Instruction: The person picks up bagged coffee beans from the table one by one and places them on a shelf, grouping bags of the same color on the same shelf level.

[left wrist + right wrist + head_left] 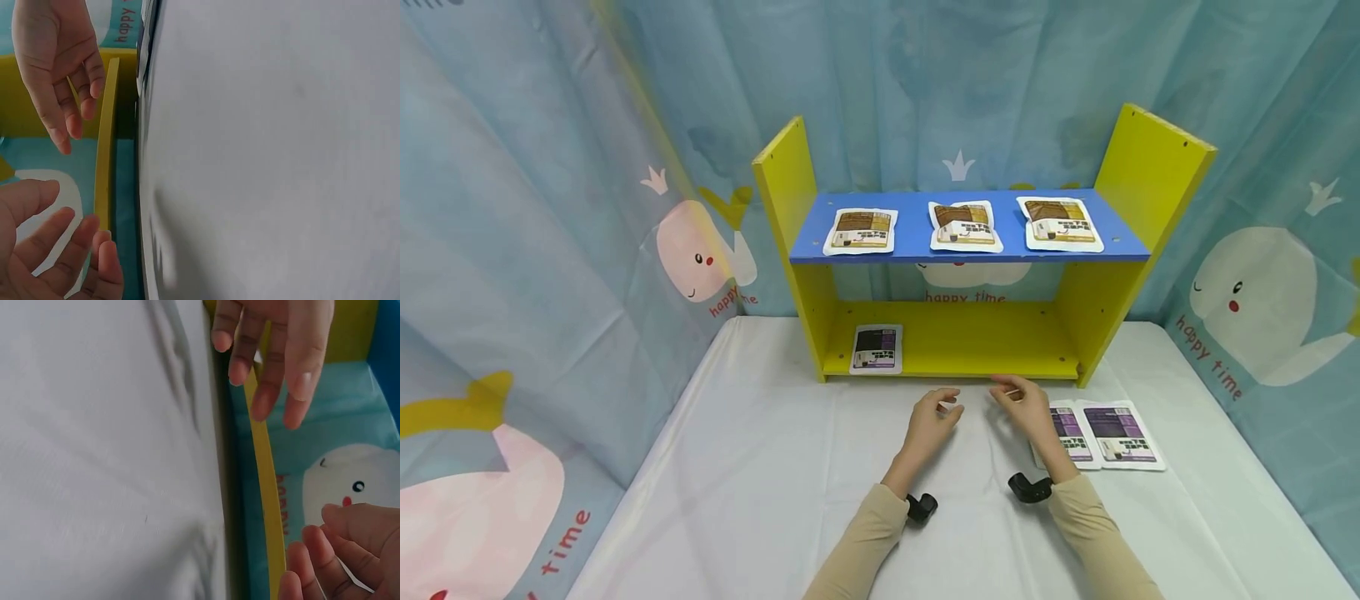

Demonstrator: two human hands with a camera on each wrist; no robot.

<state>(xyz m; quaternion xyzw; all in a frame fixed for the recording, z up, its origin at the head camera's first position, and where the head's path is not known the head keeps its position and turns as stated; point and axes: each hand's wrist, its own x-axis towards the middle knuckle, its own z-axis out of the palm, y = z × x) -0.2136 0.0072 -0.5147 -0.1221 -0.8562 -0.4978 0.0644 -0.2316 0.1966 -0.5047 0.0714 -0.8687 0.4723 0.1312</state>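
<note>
My left hand [942, 410] and right hand [1013, 397] hover close together over the white table [760, 467], just in front of the yellow shelf unit [955, 337]. Both are empty with relaxed, slightly bent fingers. Two purple packets [1122, 435] lie flat on the table right of my right hand, the nearer one [1070, 435] partly under my wrist. One purple packet [876, 348] lies at the left of the lower shelf. The left wrist view shows my left hand [56, 250] empty below my right hand [59, 75]. The right wrist view shows my right hand [337, 550] empty.
Three brown packets [861, 231] [965, 226] [1060, 222] lie in a row on the blue upper shelf [917, 225]. The lower shelf board [985, 342] is bare right of the purple packet. A whale-print curtain [550, 250] surrounds the table.
</note>
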